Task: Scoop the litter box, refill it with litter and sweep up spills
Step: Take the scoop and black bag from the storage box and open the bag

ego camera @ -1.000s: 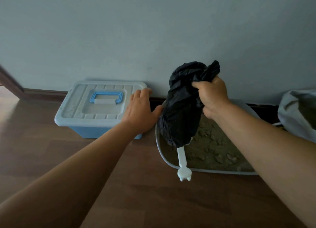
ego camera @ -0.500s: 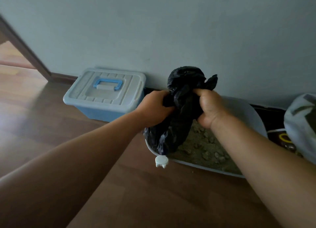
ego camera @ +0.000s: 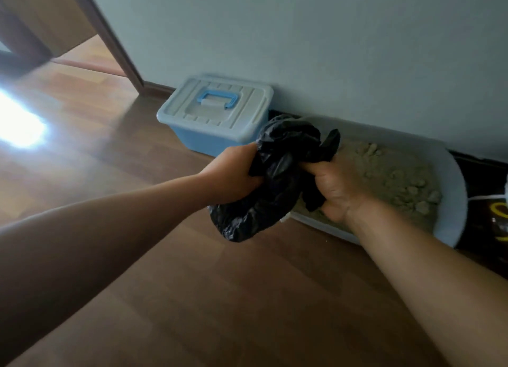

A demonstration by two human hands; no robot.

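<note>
Underfoot, a brown wood floor (ego camera: 220,298) runs to a pale wall (ego camera: 302,36), and a doorway (ego camera: 82,50) opens at upper left (glare lies on the boards there). Against the wall stand a blue lidded storage box (ego camera: 217,111) and, just beside it, the white litter box (ego camera: 453,201) of clumpy litter (ego camera: 390,171). The left hand (ego camera: 233,174) and right hand (ego camera: 335,190) both clutch a crumpled black bag (ego camera: 277,174) over the litter box's near-left corner. What the bag holds is hidden. A dark item (ego camera: 492,190) at the right edge is cut off.

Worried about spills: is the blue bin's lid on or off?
On. The grey lid sits flush over the blue bin, its handle lying flat.
</note>
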